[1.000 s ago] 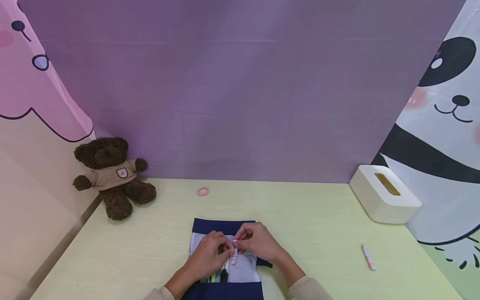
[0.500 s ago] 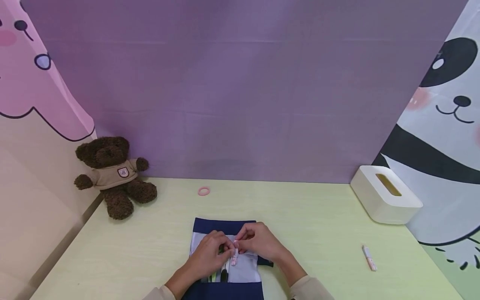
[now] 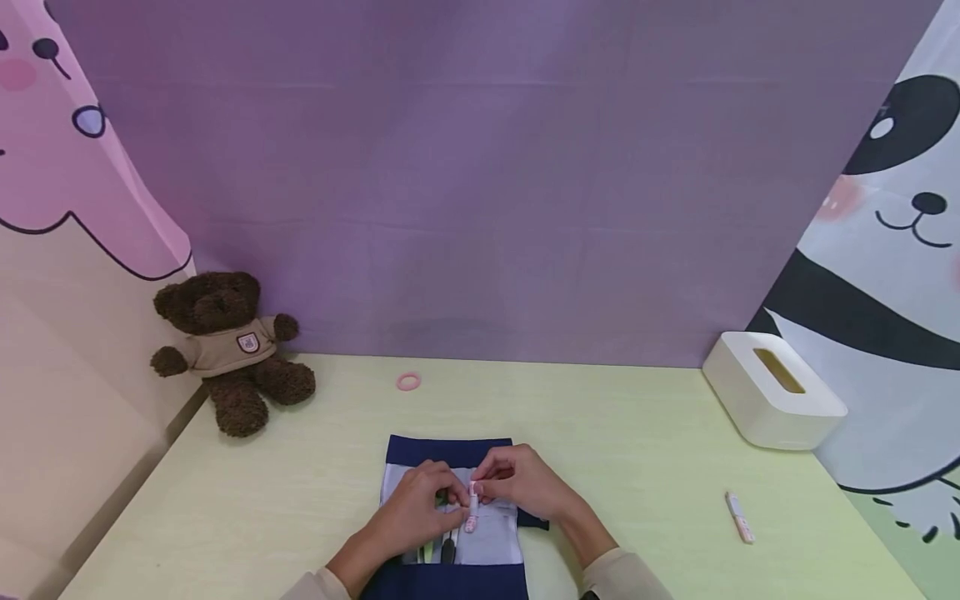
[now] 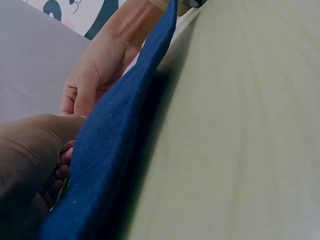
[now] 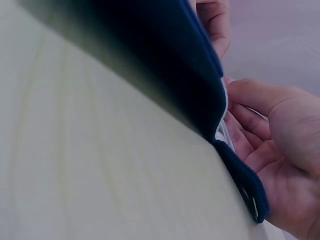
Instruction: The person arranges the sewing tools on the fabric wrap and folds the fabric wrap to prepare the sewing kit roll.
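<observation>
In the head view, a navy fabric roll-up case (image 3: 450,450) lies spread open with a pale lining. My right hand (image 3: 528,483) pinches the upper end of a slim white-and-pink pen (image 3: 472,512) over the lining. My left hand (image 3: 420,508) is just left of the pen, thumb and fingertips pinched at the case's lining beside it; the exact grip is partly hidden. Below the left hand, green and black slim items (image 3: 447,550) sit in the case. The wrist views show the navy fabric (image 4: 112,117) raised between the cameras and the fingers.
A similar white-and-pink pen (image 3: 739,517) lies at the right of the table. Toward the back is a pink ring (image 3: 408,382). A brown teddy bear (image 3: 232,350) sits at the back left, and a white tissue box (image 3: 776,392) stands at the back right.
The pen and both hands stay almost in place; the left fingertips have shifted slightly off the pen, showing more of it. The whole head view has drifted a little.
</observation>
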`<state>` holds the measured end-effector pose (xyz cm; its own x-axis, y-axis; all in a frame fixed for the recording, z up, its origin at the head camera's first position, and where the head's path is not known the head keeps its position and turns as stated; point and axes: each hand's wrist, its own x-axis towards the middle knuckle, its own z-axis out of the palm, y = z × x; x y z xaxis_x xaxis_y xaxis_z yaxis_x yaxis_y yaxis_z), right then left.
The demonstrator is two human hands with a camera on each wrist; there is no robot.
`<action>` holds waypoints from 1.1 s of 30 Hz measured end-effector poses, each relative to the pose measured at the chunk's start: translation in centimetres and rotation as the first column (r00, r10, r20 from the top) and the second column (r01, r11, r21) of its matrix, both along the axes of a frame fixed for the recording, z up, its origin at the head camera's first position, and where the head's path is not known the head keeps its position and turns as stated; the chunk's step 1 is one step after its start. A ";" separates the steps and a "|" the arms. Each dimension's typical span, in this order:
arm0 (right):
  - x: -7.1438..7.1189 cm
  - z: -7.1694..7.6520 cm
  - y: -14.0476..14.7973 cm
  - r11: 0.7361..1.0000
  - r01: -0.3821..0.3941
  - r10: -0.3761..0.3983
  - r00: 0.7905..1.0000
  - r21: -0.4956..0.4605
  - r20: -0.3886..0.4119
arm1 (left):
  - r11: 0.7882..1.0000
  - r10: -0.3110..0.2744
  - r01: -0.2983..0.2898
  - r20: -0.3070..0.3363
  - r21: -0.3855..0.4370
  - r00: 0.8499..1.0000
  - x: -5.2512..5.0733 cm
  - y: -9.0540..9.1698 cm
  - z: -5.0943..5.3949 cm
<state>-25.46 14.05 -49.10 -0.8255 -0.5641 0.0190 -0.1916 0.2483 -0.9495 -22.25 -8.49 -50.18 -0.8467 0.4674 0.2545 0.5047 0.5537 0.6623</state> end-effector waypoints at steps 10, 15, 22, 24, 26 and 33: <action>0.0 0.2 0.0 0.999 -0.018 0.019 0.999 0.027 -0.026 | 1.000 -0.001 0.000 -0.021 -0.006 1.000 -0.2 0.0 0.0; 0.0 0.1 -0.1 0.998 -0.016 0.018 0.999 0.056 -0.033 | 1.000 -0.002 0.002 -0.018 0.001 1.000 -0.2 -0.1 0.0; 0.1 0.0 -0.3 0.997 0.009 -0.006 0.999 0.080 -0.034 | 1.000 -0.005 0.005 -0.045 -0.003 0.999 -0.2 -0.2 -0.2; 0.2 0.0 -0.3 0.996 0.016 -0.013 0.999 0.087 -0.035 | 1.000 -0.004 0.003 -0.052 -0.003 0.999 -0.1 -0.2 -0.2; 0.2 0.0 -0.3 0.995 0.024 -0.020 0.999 0.093 -0.036 | 1.000 -0.003 0.003 -0.057 -0.003 0.998 -0.1 -0.2 -0.3; 0.2 -0.2 -0.2 0.994 0.036 -0.031 0.998 0.103 -0.052 | 1.000 -0.011 0.010 -0.051 -0.012 0.999 -0.2 -0.2 -0.2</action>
<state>-25.23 13.81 -49.25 -0.8432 -0.5375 0.0037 -0.2286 0.3523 -0.9075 -22.45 -8.72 -50.41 -0.8278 0.4793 0.2917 0.5435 0.5556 0.6292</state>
